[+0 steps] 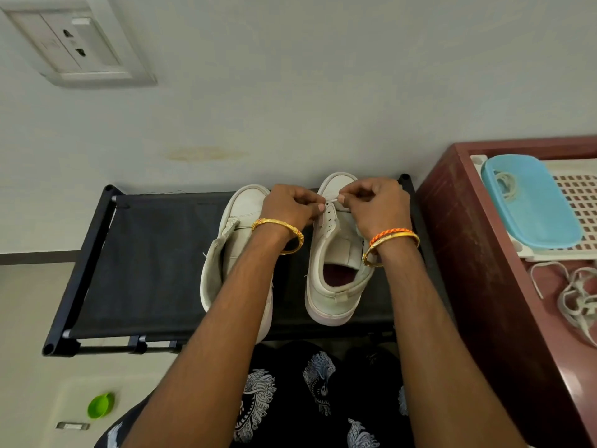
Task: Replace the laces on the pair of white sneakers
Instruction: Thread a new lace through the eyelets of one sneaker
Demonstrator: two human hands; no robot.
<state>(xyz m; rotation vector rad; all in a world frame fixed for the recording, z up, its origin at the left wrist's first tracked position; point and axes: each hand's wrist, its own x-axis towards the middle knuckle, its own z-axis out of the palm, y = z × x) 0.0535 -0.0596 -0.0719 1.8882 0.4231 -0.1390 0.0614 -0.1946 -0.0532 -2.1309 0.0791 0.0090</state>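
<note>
Two white leather sneakers stand on black fabric shoe rack. Left hand and right hand each pinch thin white lace above right sneaker's front eyelets.

Two white sneakers stand on one black shoe rack: a left sneaker and a right sneaker on the rack. Two hands are over them, a left hand and a right hand, with one gold bangle on the left wrist and two bands, one orange and one gold, on the right. To the side are one blue box, one white slotted tray, one heap of loose laces, one wall socket and one green cap.
</note>
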